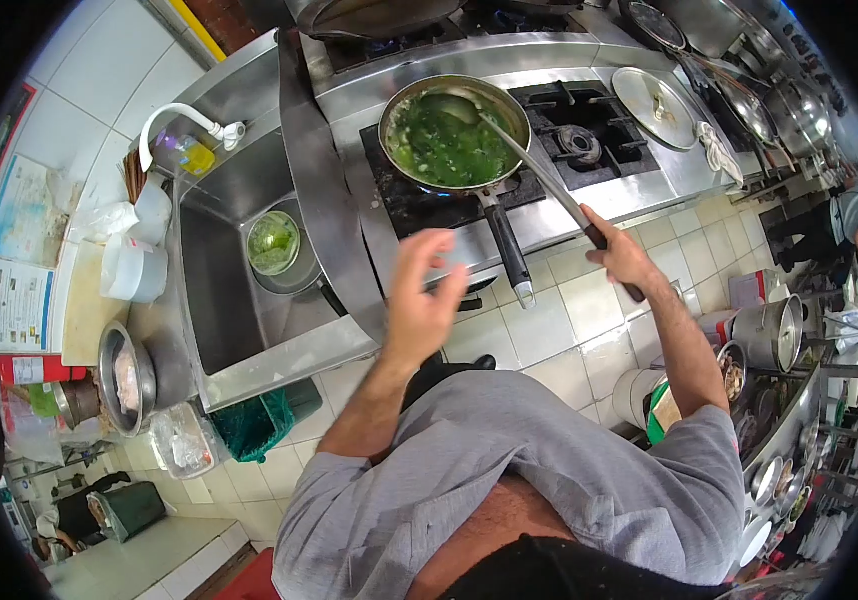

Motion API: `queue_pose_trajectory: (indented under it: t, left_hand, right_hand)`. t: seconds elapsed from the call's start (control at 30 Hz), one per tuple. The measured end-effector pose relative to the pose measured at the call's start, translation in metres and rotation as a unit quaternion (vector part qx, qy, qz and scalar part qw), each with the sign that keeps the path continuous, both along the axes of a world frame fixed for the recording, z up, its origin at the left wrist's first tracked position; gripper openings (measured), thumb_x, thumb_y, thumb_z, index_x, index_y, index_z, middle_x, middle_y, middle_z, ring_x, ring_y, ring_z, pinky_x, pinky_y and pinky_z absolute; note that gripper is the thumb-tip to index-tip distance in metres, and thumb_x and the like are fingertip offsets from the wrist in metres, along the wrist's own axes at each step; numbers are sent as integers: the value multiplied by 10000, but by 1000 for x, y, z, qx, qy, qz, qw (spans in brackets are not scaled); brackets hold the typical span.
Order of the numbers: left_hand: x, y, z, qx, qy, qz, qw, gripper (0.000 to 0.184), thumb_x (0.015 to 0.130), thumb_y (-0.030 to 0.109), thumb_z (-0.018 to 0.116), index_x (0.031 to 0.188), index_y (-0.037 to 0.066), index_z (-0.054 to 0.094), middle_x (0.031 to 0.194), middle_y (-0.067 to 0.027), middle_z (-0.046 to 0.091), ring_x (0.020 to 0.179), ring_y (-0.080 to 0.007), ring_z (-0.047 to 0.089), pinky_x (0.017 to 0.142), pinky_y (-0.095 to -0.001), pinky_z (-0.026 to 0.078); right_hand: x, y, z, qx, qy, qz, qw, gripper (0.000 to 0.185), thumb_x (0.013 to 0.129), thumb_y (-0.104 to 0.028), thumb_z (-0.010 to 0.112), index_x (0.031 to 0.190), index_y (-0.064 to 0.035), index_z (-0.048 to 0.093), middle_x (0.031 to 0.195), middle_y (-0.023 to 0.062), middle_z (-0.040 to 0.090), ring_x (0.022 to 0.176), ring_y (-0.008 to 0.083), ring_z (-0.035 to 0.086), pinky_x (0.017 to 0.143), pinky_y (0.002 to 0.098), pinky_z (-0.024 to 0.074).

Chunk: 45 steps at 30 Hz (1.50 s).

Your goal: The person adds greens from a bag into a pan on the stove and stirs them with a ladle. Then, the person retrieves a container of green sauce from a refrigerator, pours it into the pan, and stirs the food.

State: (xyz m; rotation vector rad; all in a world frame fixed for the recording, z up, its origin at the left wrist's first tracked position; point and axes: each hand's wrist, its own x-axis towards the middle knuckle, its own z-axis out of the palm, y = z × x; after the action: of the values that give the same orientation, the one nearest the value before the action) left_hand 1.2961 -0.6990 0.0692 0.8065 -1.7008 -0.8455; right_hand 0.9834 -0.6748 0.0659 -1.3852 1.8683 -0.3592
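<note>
A frying pan with green, liquid food in it stands on the left burner of the stove. My right hand is closed around the dark handle of a long ladle, whose bowl rests in the green food. Raised in the air below the pan, left of its black handle, my left hand has its fingers partly spread and holds nothing.
Left of the stove is a sink with a small pan and a bowl inside. A round lid and a cloth lie right of the bare burner. Another person stands at the far right.
</note>
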Motion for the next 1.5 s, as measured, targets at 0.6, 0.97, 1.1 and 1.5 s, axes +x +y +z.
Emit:
queue_pose_trajectory:
  t: [0.6, 0.97, 1.1, 1.5]
  left_hand:
    - [-46, -7, -80, 526, 130, -24, 840, 308, 712, 99, 699, 928, 47, 485, 659, -30, 482, 404, -117, 450, 314, -270, 349]
    - [-3, -15, -85, 529, 92, -65, 841, 511, 744, 127, 679, 1165, -14, 425, 656, -16, 484, 405, -99, 443, 332, -237, 343]
    - [-3, -3, -90, 464, 82, -11, 882, 700, 743, 190, 703, 1292, 1, 313, 828, -71, 525, 563, -123, 533, 425, -242, 447]
    - [107, 22, -6, 90, -10, -165, 982, 646, 787, 72, 647, 1336, 25, 310, 1290, -132, 380, 1113, -221, 478, 868, -338, 443]
  right_hand:
    - [120, 51, 15, 12, -384, -141, 912, 804, 741, -20, 569, 1396, -70, 105, 599, 36, 482, 400, 150, 475, 350, 285, 388]
    - [123, 39, -17, -7, -367, -163, 916, 739, 738, -13, 570, 1372, -52, 193, 633, 60, 500, 372, 150, 458, 325, 297, 371]
    - [135, 53, 24, 25, -442, -173, 880, 754, 732, -3, 565, 1383, -46, 186, 613, 45, 486, 400, 157, 482, 344, 299, 381]
    - [178, 27, -27, -29, -328, -233, 915, 697, 714, 3, 560, 1346, -8, 267, 612, 48, 499, 396, 162, 489, 344, 275, 389]
